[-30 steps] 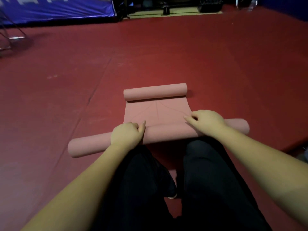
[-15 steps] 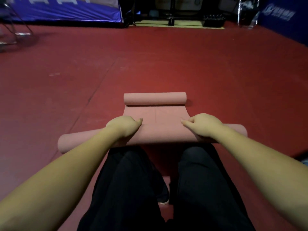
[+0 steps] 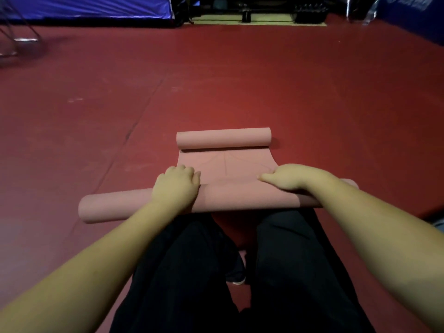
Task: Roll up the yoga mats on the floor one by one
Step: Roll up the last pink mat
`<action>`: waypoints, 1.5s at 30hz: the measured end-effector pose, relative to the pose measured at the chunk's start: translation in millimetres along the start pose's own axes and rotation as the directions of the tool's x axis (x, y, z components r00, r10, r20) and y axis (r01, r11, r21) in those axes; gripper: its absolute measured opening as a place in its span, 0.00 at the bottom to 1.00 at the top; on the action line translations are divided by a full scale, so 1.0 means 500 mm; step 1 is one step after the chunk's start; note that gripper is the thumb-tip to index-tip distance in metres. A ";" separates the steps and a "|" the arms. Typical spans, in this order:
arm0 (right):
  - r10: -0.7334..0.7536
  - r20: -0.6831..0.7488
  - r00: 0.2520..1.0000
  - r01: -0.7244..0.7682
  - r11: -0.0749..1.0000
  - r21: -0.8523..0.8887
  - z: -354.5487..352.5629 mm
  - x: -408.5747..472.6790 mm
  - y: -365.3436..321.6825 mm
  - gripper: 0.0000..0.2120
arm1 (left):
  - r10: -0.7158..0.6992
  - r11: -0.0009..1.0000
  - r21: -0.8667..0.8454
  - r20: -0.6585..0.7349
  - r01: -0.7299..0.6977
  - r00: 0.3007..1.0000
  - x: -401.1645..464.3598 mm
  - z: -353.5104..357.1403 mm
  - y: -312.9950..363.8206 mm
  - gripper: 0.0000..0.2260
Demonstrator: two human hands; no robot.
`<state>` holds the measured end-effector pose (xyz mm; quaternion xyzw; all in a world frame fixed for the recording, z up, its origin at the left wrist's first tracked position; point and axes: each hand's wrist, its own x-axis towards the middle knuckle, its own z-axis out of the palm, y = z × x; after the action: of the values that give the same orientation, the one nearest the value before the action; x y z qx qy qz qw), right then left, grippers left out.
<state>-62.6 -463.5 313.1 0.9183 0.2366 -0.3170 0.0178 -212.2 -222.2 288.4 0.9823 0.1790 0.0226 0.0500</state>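
A pink yoga mat lies on the red floor (image 3: 312,104) in front of my knees. Its near part is wound into a long thick roll (image 3: 240,197) lying crosswise. A short flat stretch (image 3: 225,164) runs from it to the far end, which curls up into a small roll (image 3: 223,138). My left hand (image 3: 176,183) sits on top of the thick roll left of centre, fingers curled over its far side. My right hand (image 3: 286,177) grips the roll right of centre, thumb pointing left along the mat. The roll's right end is partly hidden by my right forearm.
My legs in black trousers (image 3: 192,272) fill the bottom, with a shoe tip (image 3: 236,277) between them. A blue barrier (image 3: 84,6) and metal chair legs (image 3: 21,39) stand at the back left, dark equipment (image 3: 259,10) at the back centre, a blue wall (image 3: 408,18) on the right.
The thick roll has turned forward toward the far curl, so the flat stretch is shorter. Both hands have moved up over the roll's top.
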 end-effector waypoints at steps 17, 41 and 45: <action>-0.023 -0.637 0.771 0.048 0.999 0.022 0.073 0.017 0.012 0.24 | 0.095 0.995 0.026 -0.105 -0.093 0.990 -0.005 0.037 0.008 0.24; -0.046 -0.293 0.955 0.017 0.995 -0.102 -0.003 -0.018 -0.004 0.34 | -0.062 0.984 -0.104 0.552 0.142 0.831 0.065 -0.068 0.021 0.31; -0.001 -0.169 0.986 -0.016 0.995 -0.098 -0.001 -0.014 -0.019 0.36 | -0.111 0.985 -0.049 0.543 0.163 0.833 0.054 -0.036 0.012 0.27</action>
<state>-71.4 -458.0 318.6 0.9407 0.2491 -0.2260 0.0443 -186.1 -216.6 307.4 0.9304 0.2264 -0.2489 0.1452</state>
